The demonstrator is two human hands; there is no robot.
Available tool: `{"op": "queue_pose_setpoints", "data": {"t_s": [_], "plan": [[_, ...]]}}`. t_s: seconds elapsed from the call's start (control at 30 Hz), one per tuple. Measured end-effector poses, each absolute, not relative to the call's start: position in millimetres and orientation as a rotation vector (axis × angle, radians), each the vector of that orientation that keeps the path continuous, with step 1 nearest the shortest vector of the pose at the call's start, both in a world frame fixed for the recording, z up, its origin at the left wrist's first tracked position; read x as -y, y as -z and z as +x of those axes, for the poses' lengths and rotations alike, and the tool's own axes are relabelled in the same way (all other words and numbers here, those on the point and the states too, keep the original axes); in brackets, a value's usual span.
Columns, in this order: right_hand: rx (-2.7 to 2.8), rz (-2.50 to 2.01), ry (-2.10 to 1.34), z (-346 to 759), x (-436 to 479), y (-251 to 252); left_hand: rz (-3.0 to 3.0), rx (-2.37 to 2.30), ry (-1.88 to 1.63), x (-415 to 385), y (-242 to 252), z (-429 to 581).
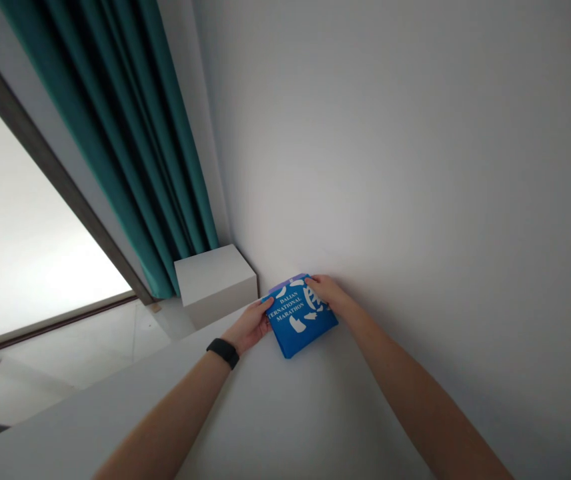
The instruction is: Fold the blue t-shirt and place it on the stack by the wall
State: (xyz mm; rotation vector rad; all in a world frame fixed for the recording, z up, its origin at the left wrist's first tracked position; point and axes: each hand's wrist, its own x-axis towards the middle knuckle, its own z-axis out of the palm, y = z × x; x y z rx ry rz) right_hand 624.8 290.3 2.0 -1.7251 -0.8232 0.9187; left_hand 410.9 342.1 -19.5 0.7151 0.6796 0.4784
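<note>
Your left hand (249,327) and right hand (326,295) hold a folded blue pack (299,321) against a pale surface (415,200)

Both hands are partly open, fingers curved, gripping the pack from opposite sides, and neither holds anything else. The pack sits flat on the pale surface, though you can't tell from this view whether that's a wall or a counter. White lettering on it reads "DALIAN INTERNATIONAL MARATHON", with the left hand covering the start of one word, and a purple strip shows along its top edge. A black wristband (223,353) circles your left wrist. Just beside the pack stands a white box (214,283), below a teal curtain (165,167) hanging next to a bright window (30,227)
</note>
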Motion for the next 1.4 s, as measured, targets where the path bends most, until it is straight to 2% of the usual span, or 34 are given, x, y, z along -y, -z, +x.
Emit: {"op": "queue_pose_setpoints", "data": {"t_s": [0.17,0.37,0.67,1.03,1.4], "plan": [[0.865,-1.793,-0.708,626.4,-282.7,4.5,0.701,-0.727,-0.464,-352.3,35.5,414.9],[0.935,-1.864,-0.560,627.9,-219.1,16.4,0.702,-0.695,-0.451,-357.7,43.9,413.7],[0.592,-1.720,-0.976,612.5,-191.5,24.6,0.699,-0.704,-0.448,-356.5,42.3,414.5],[0.565,-1.594,-0.757,608.1,-209.0,-1.3,0.656,-0.675,-0.509,-381.2,19.0,444.0],[0.273,-1.265,-1.043,592.9,-199.3,14.2,0.704,-0.806,-0.461,-386.0,30.8,454.0]]}}
